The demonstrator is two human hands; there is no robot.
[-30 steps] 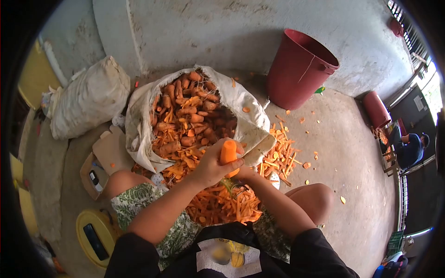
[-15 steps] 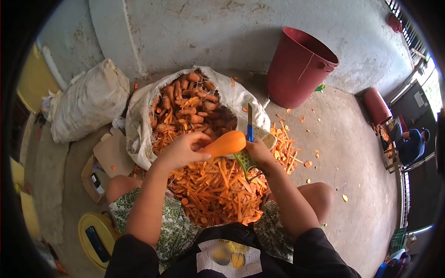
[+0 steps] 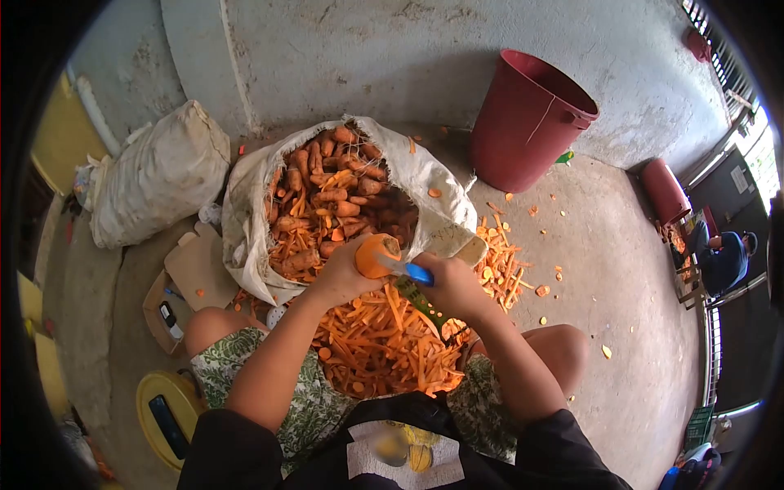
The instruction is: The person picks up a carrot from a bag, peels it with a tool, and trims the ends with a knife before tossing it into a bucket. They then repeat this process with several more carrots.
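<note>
My left hand (image 3: 341,276) is wrapped round a peeled orange carrot (image 3: 371,257), whose end points up toward the camera. My right hand (image 3: 452,286) grips the blue handle of a knife (image 3: 418,273), and its blade lies against the carrot. A green strip-like item (image 3: 425,306) hangs below my right hand; what it is I cannot make out. Beneath both hands is a heap of carrot peelings (image 3: 392,343). Just beyond, an open white sack (image 3: 245,220) holds many unpeeled carrots (image 3: 331,196).
A tall red bin (image 3: 523,122) stands by the wall. At the left are a full white sack (image 3: 163,175), a cardboard box (image 3: 196,261) and a yellow lid (image 3: 147,408) with a phone. A person (image 3: 723,261) sits far right. Scraps dot the floor.
The carrot has turned from lying sideways to end-up, and moved slightly left. The knife has swung from upright down to the left, onto the carrot.
</note>
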